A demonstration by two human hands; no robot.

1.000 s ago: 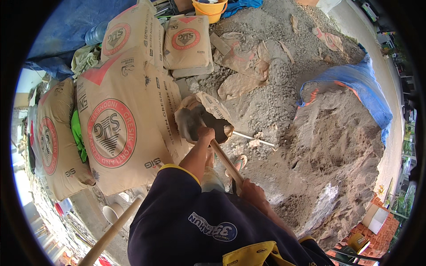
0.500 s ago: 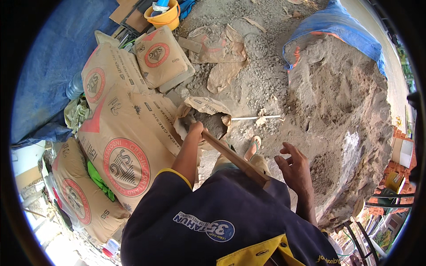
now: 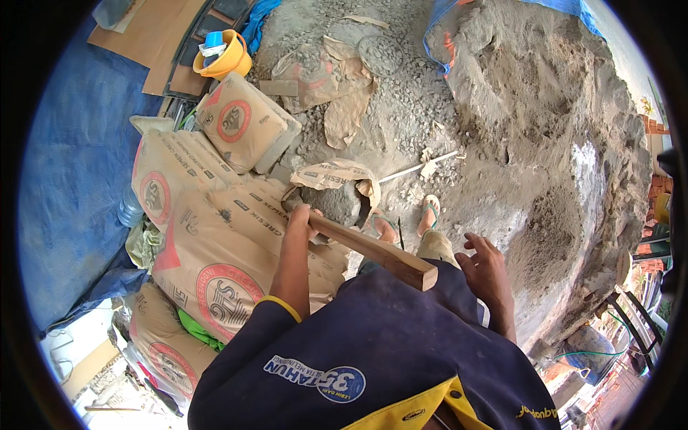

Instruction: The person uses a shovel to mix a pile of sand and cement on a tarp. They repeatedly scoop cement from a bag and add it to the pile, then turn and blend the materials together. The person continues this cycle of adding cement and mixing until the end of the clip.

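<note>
Fingers of the left hand (image 3: 302, 219) are wrapped round the wooden tool handle (image 3: 373, 249), near its far end at the center of the frame; those of the right hand (image 3: 487, 269) are parted and empty, right of the handle's blunt end. From my remote seat, I judge the step in hand to be working the tool at the mouth of the torn paper cement sack (image 3: 333, 172), which sits just above the left hand. A two-handed stroke would call for the right palm to close on the handle's thick end (I'd want the left grip kept firm meanwhile). The full cement sack (image 3: 179, 247) lies at center left, and the sand heap (image 3: 527, 107) spreads over the upper right. I can't see the tool's head, the left thumb or the torn sack's lower part. The grey contents (image 3: 326, 203) are perhaps cement, but shadow makes that uncertain. The heap's top is cut off by the frame.
</note>
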